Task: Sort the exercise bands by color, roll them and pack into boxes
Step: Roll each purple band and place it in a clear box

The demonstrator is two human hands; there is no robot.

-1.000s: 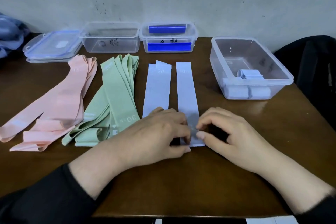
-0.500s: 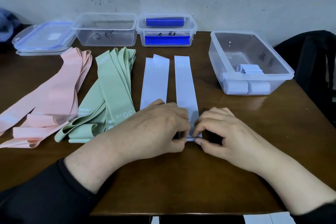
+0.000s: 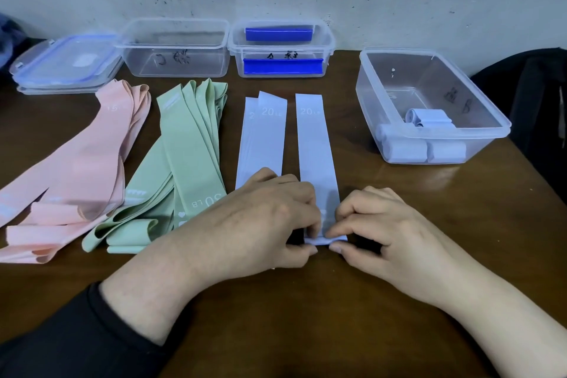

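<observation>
We see both hands at the near end of one pale blue band (image 3: 316,147), which lies flat on the wooden table (image 3: 429,224) and runs away from us toward the wall. The left hand (image 3: 260,218) pinches this end with curled fingers from the left side, and the right hand (image 3: 380,230) pinches it from the right side; the thumbs touch the folded edge. Just beside it on the left lies a small stack of pale blue bands (image 3: 264,138) marked 20 LB. Further left lies the pile of green bands (image 3: 184,163), and then the pile of pink bands (image 3: 76,169).

At the right stands a clear box (image 3: 478,135) with some rolled pale blue bands (image 3: 420,147) inside. Near the wall stand an open clear box (image 3: 175,49), a clear box with blue clips (image 3: 280,50), and two stacked lids (image 3: 64,64).
</observation>
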